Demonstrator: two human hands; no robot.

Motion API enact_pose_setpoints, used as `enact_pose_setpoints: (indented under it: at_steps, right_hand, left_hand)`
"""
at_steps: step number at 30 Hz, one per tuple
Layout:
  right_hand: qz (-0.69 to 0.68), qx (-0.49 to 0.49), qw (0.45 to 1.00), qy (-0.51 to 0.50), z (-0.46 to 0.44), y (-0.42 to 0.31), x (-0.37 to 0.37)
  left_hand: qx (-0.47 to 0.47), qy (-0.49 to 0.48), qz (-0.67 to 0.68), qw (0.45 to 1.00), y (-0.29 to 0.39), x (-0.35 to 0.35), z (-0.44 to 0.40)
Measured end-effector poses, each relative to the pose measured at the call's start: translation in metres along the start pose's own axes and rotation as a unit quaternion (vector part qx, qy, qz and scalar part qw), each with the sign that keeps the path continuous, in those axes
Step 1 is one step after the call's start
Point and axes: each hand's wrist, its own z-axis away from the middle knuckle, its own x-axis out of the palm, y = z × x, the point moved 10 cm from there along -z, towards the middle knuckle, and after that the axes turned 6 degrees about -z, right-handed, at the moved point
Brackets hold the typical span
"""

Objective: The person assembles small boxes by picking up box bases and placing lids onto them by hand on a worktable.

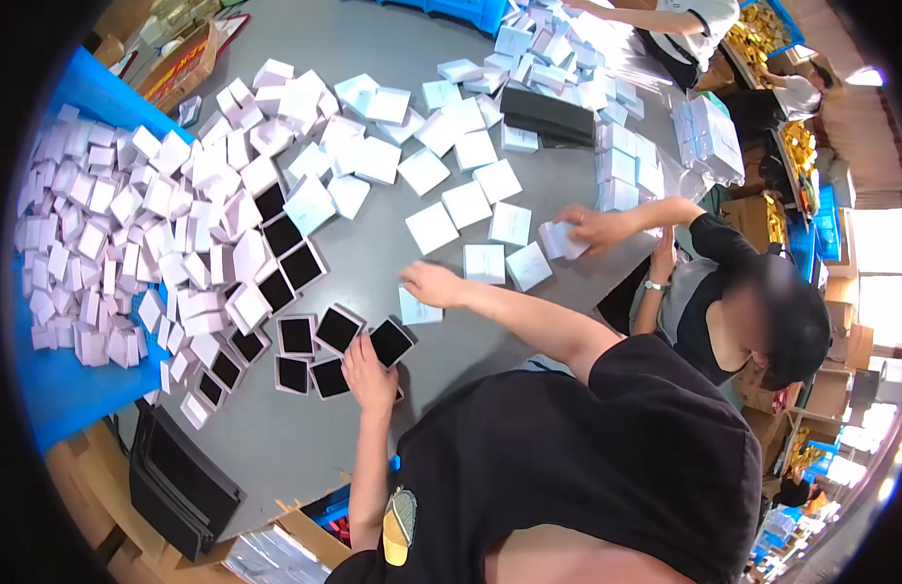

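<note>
My left hand [370, 378] is among several open white boxes with black insides. Its forefinger and thumb straddle the near edge of one tilted open box [391, 342]. Another open box [340, 329] lies just beyond the fingertips, and a further one [297, 336] is to the left. My right hand [432, 283] is stretched forward over the upper edge of a closed white box [421, 310]. Its fingers point left, a little apart, with nothing visible between them. Part of that box is hidden beneath the hand.
Many white boxes spill from a blue bin [56, 389] onto the grey table [451, 360]. Black trays [183, 477] stand at the near left edge. A dark block [546, 115] lies among boxes. On my right, a co-worker's hand [599, 228] holds a white box [562, 240].
</note>
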Motion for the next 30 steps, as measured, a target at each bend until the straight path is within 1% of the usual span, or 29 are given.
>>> enact_pose_setpoints:
  at_steps: [1, 4, 5, 8, 11, 14, 15, 16, 18, 20, 21, 22, 23, 24, 25, 26, 27, 28, 29, 30]
  right_hand:
    - [0.054, -0.010, 0.998, 0.005, 0.005, -0.013, -0.008]
    - [0.093, -0.051, 0.994, 0.014, 0.033, -0.051, -0.025]
    - [0.158, -0.089, 0.983, -0.001, 0.047, -0.061, -0.022]
    - [0.316, -0.166, 0.934, -0.031, 0.072, -0.056, 0.007]
    - [0.268, -0.166, 0.949, 0.025, 0.072, -0.050, -0.004]
    - [0.068, -0.113, 0.991, 0.031, 0.067, -0.033, -0.025]
    - [0.040, -0.145, 0.986, 0.077, 0.072, -0.042, -0.039]
    - [-0.004, -0.138, 0.987, 0.084, 0.071, -0.046, -0.048]
    - [-0.083, -0.079, 0.991, 0.066, 0.069, -0.043, -0.054]
    - [-0.107, -0.037, 0.994, -0.011, 0.069, -0.045, -0.057]
    - [-0.124, -0.042, 0.990, -0.054, 0.066, -0.037, -0.046]
    - [-0.163, -0.013, 0.978, -0.129, 0.074, -0.044, -0.047]
    - [-0.160, -0.014, 0.969, -0.187, 0.081, -0.058, -0.068]
    - [-0.156, -0.013, 0.957, -0.245, 0.088, -0.063, -0.090]
    - [-0.136, -0.085, 0.972, -0.173, 0.058, -0.028, -0.118]
    - [-0.153, 0.030, 0.977, -0.149, 0.060, -0.029, -0.191]
    - [-0.052, 0.013, 0.998, 0.012, 0.029, 0.004, -0.280]
    - [0.049, 0.029, 0.983, 0.174, 0.011, 0.035, -0.369]
    - [-0.111, 0.256, 0.921, 0.272, 0.033, 0.077, -0.427]
    - [-0.048, 0.250, 0.909, 0.329, 0.022, 0.116, -0.478]
  left_hand:
    - [-0.005, 0.002, 0.013, 1.000, -0.001, -0.001, 0.001]
    - [-0.013, 0.002, 0.025, 1.000, -0.003, 0.002, 0.004]
    - [-0.010, 0.004, 0.033, 0.999, -0.003, 0.002, 0.003]
    - [0.001, 0.003, 0.044, 0.999, 0.001, 0.002, 0.001]
    - [0.002, -0.008, 0.030, 1.000, 0.000, 0.010, 0.001]
    - [0.013, -0.010, 0.033, 0.999, 0.004, 0.017, -0.001]
    - [0.019, -0.007, 0.039, 0.999, 0.005, 0.022, -0.002]
    - [0.028, -0.002, 0.045, 0.999, 0.010, 0.022, -0.008]
    - [0.030, -0.028, 0.060, 0.997, 0.020, 0.026, -0.015]
    - [0.044, -0.048, 0.075, 0.995, 0.032, 0.029, -0.025]
    - [0.051, -0.057, 0.087, 0.993, 0.035, 0.030, -0.028]
    - [0.067, -0.042, 0.082, 0.994, 0.037, 0.029, -0.030]
    - [0.097, -0.035, 0.098, 0.990, 0.038, 0.030, -0.033]
    - [0.095, -0.033, 0.094, 0.991, 0.035, 0.034, -0.034]
    - [0.108, -0.037, 0.109, 0.987, 0.038, 0.028, -0.034]
    - [0.130, -0.014, 0.106, 0.986, 0.039, 0.023, -0.031]
    - [0.132, -0.031, 0.100, 0.986, 0.034, 0.029, -0.034]
    - [0.137, -0.023, 0.079, 0.987, 0.036, 0.025, -0.033]
    - [0.140, -0.026, 0.075, 0.987, 0.036, 0.027, -0.033]
    - [0.143, -0.031, 0.070, 0.987, 0.037, 0.027, -0.033]
